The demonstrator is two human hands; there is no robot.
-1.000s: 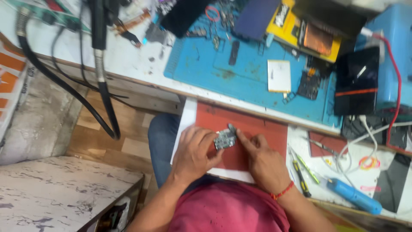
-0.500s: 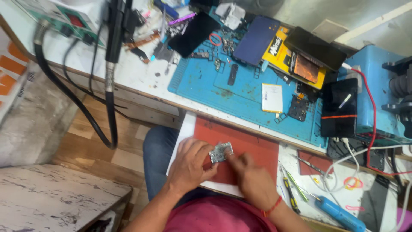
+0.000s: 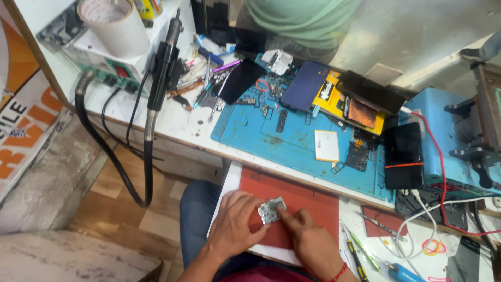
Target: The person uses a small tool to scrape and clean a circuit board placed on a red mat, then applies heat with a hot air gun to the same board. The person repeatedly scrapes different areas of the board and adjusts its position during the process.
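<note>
A small silvery circuit board [image 3: 271, 210] lies on a red work mat [image 3: 308, 201], which rests on a white board over the person's lap. Everything below is placed from that red mat.

The left hand [image 3: 235, 224] sits on the mat's near-left part, its fingers curled around the left edge of the circuit board, pinching it lightly between thumb and fingertips so that it is held against the mat. The right hand [image 3: 308, 240] comes in from the mat's near edge, its index finger stretched out with the tip pressing on the right edge of the circuit board; the other fingers are folded in, holding nothing that can be seen. The circuit board thus lies between the two hands, touching both, near the middle of the mat's near half. A red thread bracelet [image 3: 339, 272] circles the right wrist.

Beyond the mat's far edge lies a blue repair mat [image 3: 292, 141] on the white bench, strewn with small parts. On it, straight beyond the red mat, is a white phone battery [image 3: 326, 145]. Farther right stands a black phone [image 3: 403, 155] with an orange band, leaning by a blue machine [image 3: 443, 136]. Far left of the red mat a black hot-air handpiece [image 3: 159, 78] hangs with its hose. To the mat's right lie a blue-handled screwdriver [image 3: 407, 273] and white cables [image 3: 417, 230].
</note>
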